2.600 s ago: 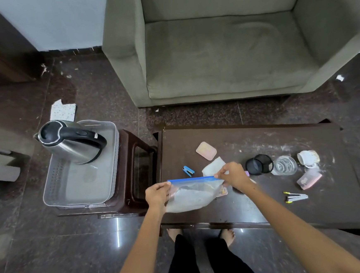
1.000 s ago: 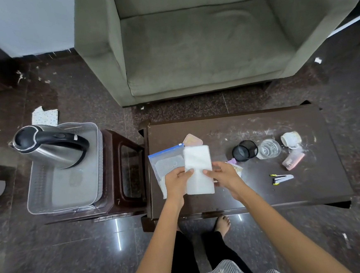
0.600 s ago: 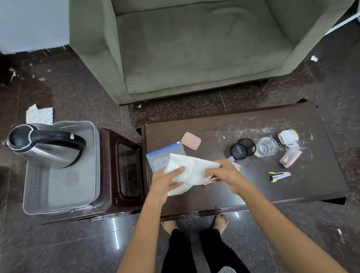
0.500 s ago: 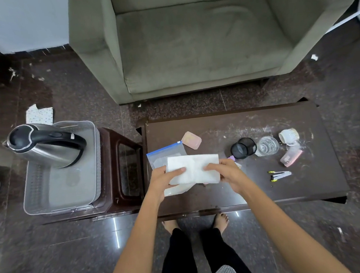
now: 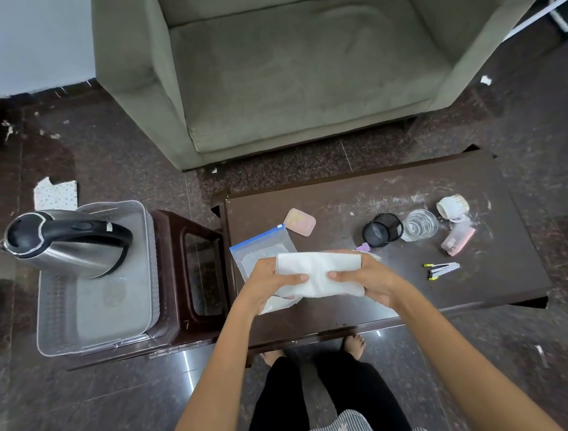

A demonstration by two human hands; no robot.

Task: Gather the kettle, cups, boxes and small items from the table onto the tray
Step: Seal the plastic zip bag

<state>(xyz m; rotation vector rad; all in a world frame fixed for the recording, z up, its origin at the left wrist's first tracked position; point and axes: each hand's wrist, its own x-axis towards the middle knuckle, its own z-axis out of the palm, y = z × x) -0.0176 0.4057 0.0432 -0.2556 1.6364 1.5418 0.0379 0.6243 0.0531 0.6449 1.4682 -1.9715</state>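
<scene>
Both hands hold a folded white cloth [image 5: 317, 274] above the near left part of the dark table [image 5: 401, 294]. My left hand [image 5: 267, 283] grips its left end, my right hand [image 5: 371, 278] its right end. Under them lies a clear zip bag [image 5: 261, 251] with a blue seal. The steel kettle [image 5: 64, 246] stands in the clear plastic tray [image 5: 93, 315] on a stool to the left. Also on the table: a pink box [image 5: 299, 221], a black mesh cup [image 5: 381, 229], a glass [image 5: 419, 224], a tipped white cup [image 5: 451, 206], a pink case [image 5: 458, 240] and a stapler [image 5: 441, 268].
A grey-green armchair [image 5: 298, 64] stands beyond the table. The brown stool [image 5: 195, 266] under the tray touches the table's left end. A scrap of paper [image 5: 55, 194] lies on the dark floor behind the tray. My feet stand under the table's near edge.
The zip bag was laid down on the table and both hands picked up the white cloth. Over the last second they turned it from upright to lying crosswise between them.
</scene>
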